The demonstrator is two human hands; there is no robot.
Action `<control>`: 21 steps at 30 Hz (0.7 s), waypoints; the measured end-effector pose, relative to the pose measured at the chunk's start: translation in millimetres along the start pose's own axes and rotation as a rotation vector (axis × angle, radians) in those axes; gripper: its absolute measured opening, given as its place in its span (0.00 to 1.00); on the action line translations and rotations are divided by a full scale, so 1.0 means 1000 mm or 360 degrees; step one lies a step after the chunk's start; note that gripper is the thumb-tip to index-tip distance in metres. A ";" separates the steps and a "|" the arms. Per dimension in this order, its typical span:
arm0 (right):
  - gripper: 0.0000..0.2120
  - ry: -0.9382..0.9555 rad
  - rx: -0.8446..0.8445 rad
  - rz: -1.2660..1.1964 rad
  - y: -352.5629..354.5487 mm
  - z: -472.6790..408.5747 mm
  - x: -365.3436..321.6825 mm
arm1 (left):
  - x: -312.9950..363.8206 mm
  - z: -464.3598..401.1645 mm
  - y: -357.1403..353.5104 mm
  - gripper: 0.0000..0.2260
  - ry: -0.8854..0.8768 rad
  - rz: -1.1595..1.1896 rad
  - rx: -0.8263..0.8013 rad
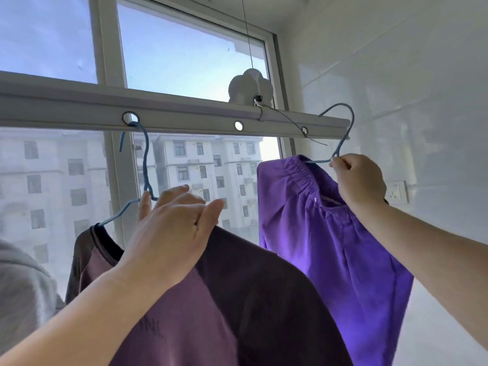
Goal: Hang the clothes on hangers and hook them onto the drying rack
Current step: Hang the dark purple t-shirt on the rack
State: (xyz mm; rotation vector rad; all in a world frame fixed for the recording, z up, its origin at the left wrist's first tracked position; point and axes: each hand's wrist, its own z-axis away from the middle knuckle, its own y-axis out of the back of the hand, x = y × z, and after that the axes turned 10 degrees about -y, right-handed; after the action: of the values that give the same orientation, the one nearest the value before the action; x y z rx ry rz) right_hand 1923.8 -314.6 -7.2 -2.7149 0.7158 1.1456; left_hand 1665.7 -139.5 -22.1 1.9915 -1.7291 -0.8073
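rack bar (184, 114) | blue hanger (144, 159) hooked in hole | maroon shirt (211, 299) hanging

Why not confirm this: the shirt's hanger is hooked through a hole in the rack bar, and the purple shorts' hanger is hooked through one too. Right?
Half right. The head view shows the shirt's hanger hooked through a rack bar hole, but the shorts' hanger is not: the right hand holds its hook up by the bar's end.
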 end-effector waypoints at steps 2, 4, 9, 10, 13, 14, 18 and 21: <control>0.16 0.0134 -0.0034 -0.0112 -0.002 0.017 -0.013 | 0.002 -0.003 0.001 0.32 0.0028 0.0026 -0.0004; 0.15 0.0276 -0.0105 -0.0155 -0.007 0.026 -0.035 | 0.003 -0.005 0.001 0.31 0.0047 0.0075 -0.0007; 0.20 0.0396 -0.0340 0.0009 -0.032 0.031 -0.088 | 0.004 -0.005 0.002 0.31 0.0030 0.0086 0.0000; 0.21 0.0376 -0.0344 0.0047 -0.036 0.033 -0.093 | 0.004 -0.004 0.003 0.30 0.0035 0.0086 0.0004; 0.22 0.0326 -0.0332 0.0102 -0.044 0.038 -0.097 | 0.000 -0.001 0.006 0.27 0.0064 0.0085 0.0011; 0.21 0.0300 -0.0344 0.0125 -0.045 0.039 -0.095 | -0.002 -0.001 0.007 0.28 0.0064 0.0073 0.0002; 0.14 0.0307 -0.0444 0.0162 -0.050 0.048 -0.090 | -0.008 0.002 0.009 0.27 0.0086 0.0013 -0.0068; 0.18 0.0351 -0.0650 0.0149 -0.052 0.054 -0.092 | -0.008 0.004 0.010 0.27 0.0081 -0.0003 -0.0107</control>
State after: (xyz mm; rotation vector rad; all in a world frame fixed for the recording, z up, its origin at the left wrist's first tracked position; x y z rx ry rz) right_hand 1856.9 -218.8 14.3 -3.2203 0.7088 1.1295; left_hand 1654.7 -133.1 -17.1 1.9529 -1.6498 -0.7980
